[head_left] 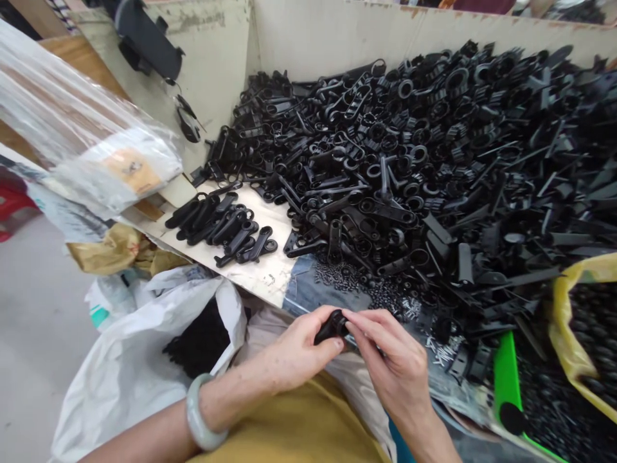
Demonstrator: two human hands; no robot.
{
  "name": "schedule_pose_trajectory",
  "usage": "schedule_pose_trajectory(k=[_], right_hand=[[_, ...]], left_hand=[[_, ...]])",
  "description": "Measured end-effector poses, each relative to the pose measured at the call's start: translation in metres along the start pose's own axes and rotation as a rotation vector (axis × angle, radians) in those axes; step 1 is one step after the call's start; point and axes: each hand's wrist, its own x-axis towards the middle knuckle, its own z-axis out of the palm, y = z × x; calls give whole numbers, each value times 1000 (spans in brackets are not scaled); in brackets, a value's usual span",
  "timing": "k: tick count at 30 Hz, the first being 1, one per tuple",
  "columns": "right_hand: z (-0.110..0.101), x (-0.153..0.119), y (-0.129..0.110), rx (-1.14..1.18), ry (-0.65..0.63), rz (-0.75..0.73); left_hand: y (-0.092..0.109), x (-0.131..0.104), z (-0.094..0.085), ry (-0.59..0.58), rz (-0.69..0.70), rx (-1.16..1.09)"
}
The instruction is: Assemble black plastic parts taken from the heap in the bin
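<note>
In front of my lap, at the table's near edge, my left hand (308, 341) is wrapped round a black plastic part (332, 326) with a rounded end. The fingertips of my right hand (393, 350) pinch at that rounded end; whether they hold a separate small piece I cannot make out. Just beyond my hands lie small black pieces (380, 297) and shiny metal screws (446, 350). To the left, a row of black handle-like parts (236, 225) rests on the pale board.
A big heap of black plastic parts (385, 148) covers the table. At right are a yellow-rimmed bag (562, 321) and a green-edged container (508, 373). A white sack (120, 373) with black pieces stands at lower left. Clear plastic wrap (72, 96) hangs over the left side.
</note>
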Motion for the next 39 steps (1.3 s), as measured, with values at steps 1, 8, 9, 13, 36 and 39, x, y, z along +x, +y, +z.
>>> schedule_pose_trajectory(k=[1, 8, 9, 13, 36, 39], right_hand=[[0, -1, 0, -9, -2, -8], [4, -7, -2, -88, 40, 40], [5, -8, -3, -91, 54, 38], [12, -13, -10, -87, 126, 44], [17, -7, -1, 522, -72, 572], [18, -4, -3, 379, -88, 402]], left_hand=[[-1, 0, 0, 9, 20, 13], [-6, 1, 0, 14, 29, 83], [-6, 1, 1, 17, 27, 101], [-7, -4, 6, 50, 41, 237], [5, -12, -13, -5, -116, 350], [1, -10, -13, 11, -175, 353]])
